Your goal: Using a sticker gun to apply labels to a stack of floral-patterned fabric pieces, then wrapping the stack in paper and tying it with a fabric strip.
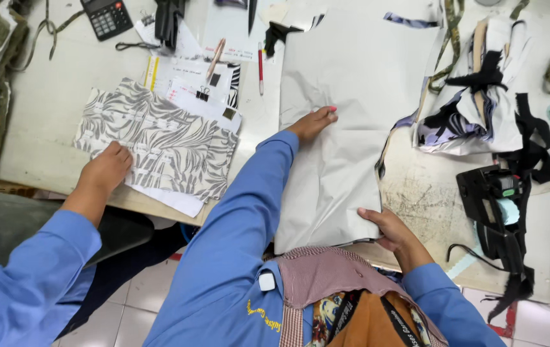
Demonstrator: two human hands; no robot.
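With my left hand (313,123) flat and open on the middle of the grey sheet (352,71) and my right hand (387,228) pinching its near right corner, a hard tug could crease it or drag it against the fabric scraps (474,103) just right of it.

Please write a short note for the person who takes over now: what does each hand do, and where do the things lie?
Left hand: open, flat on the grey sheet, near its middle.
Right hand: pinches the sheet's near right corner.
The sheet lies creased on the table, with its near edge over the table's rim.
A co-worker's hand rests on the zebra-print fabric at the left.
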